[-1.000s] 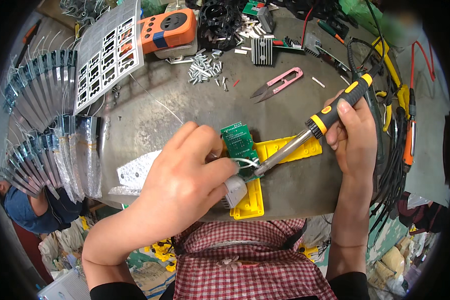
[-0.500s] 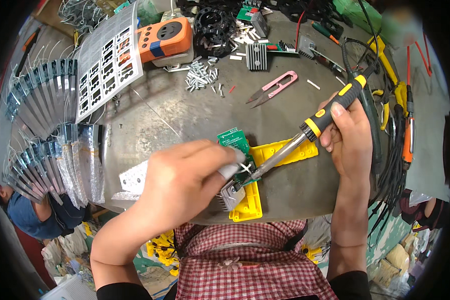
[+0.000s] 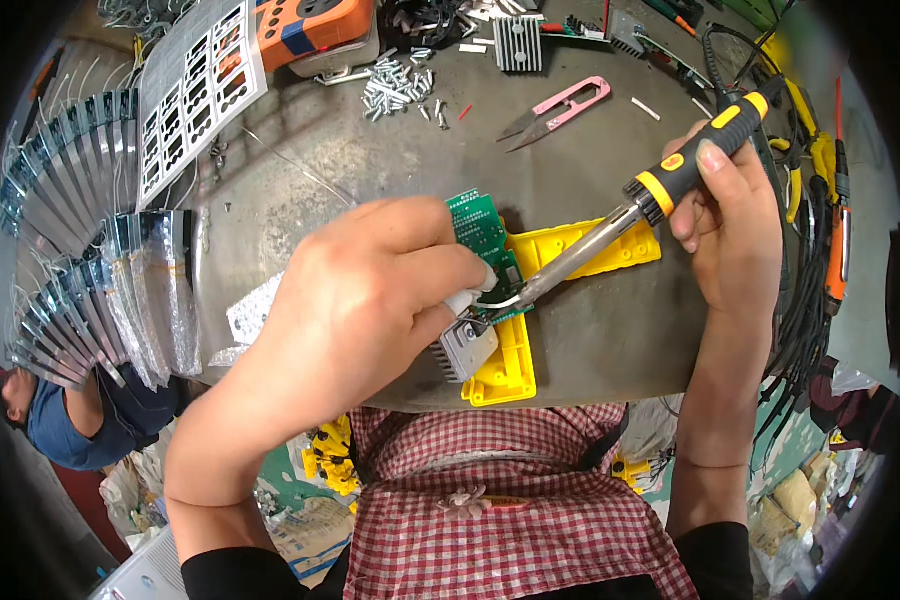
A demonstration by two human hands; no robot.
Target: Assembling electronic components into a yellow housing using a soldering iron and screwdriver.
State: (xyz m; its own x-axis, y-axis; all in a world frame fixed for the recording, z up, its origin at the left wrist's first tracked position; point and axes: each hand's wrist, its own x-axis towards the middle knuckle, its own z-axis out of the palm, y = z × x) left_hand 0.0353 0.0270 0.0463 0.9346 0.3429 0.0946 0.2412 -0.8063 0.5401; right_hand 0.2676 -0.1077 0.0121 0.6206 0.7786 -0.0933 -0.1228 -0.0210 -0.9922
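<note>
Green board: circuit board (image 3: 485,240) sits on the yellow jig (image 3: 570,255) at the near edge of the table (image 3: 590,165), half hidden under the left hand (image 3: 365,300).
Change: compared with a second ago the left hand has slid further right over the board — fingertips now pinch a thin solder wire (image 3: 495,298) right at the joint; iron tip has come in to meet it.
Meaning: looks like the joint is being fed now, not just lined up.
Right grip: right hand (image 3: 735,215) is clenched round the soldering iron (image 3: 660,190) handle, tip angled down-left.
Left grip: grasping the wire; heatsink (image 3: 467,348) just below it.
Board vs grip: directly under both — touching the iron tip.
</note>
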